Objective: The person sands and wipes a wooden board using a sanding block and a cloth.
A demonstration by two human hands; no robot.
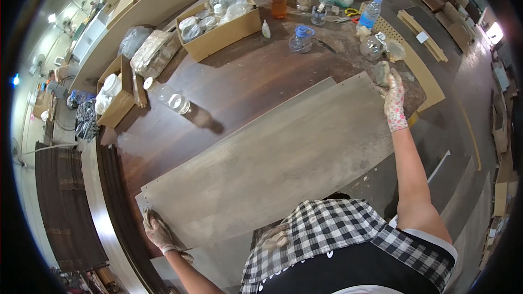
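Observation:
A long grey wood-grain board (272,158) lies slantwise across the dark brown table, with small holes along its short ends. At its near left corner is my left hand (157,232), in a stained glove, closed on a dirty rag (173,239) against the board's end. My right hand (394,100), in a glove with a pink pattern, is at the far right corner. Its fingers are bent round a grey, dusty wad of cloth (380,74). Part of that wad is hidden by the fingers. Another board's edge (330,81) shows beneath the first.
A clear bottle (175,103) lies on the brown tabletop (229,90). Cardboard boxes with bags and jars (223,37) stand behind. At the far right are a blue-capped jar (300,41), a water bottle (370,13) and an amber bottle (279,2). Stacked dark panels (117,196) stand left.

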